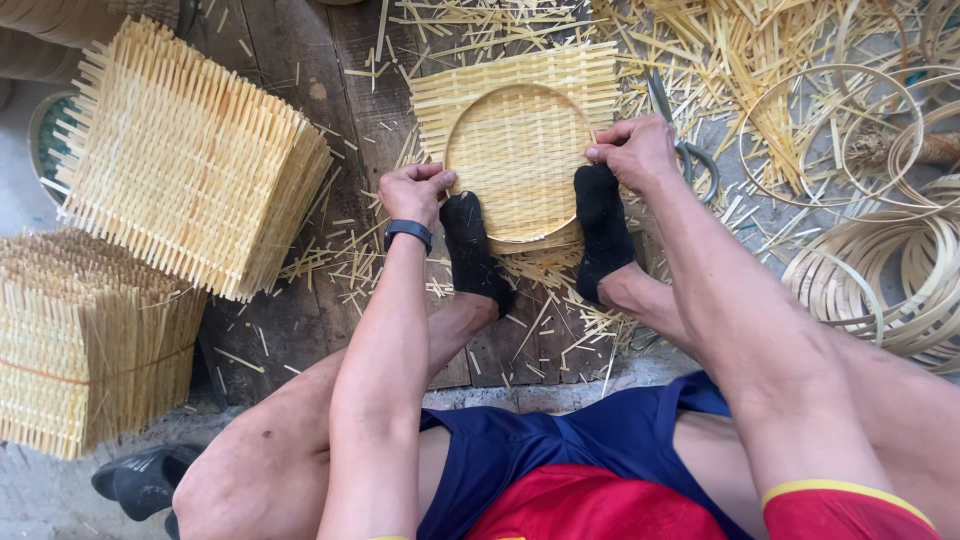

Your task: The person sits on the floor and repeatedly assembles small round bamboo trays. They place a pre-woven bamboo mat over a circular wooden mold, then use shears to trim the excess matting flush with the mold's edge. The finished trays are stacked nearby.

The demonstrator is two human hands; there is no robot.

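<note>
A woven bamboo mat (520,110) lies on dark floorboards (290,60) with a round hoop (455,140) pressed into it. The left hand (412,192) pinches the hoop's left edge; the right hand (632,150) grips its right edge, fingers closed. Two black-socked feet (470,250) pin the near rim. Scissors (680,150), probably, lie just beside the right hand. Stacked mats (180,160) sit left, hoops (880,270) right.

Single head-worn view, looking steeply down, close over lap and floor
</note>
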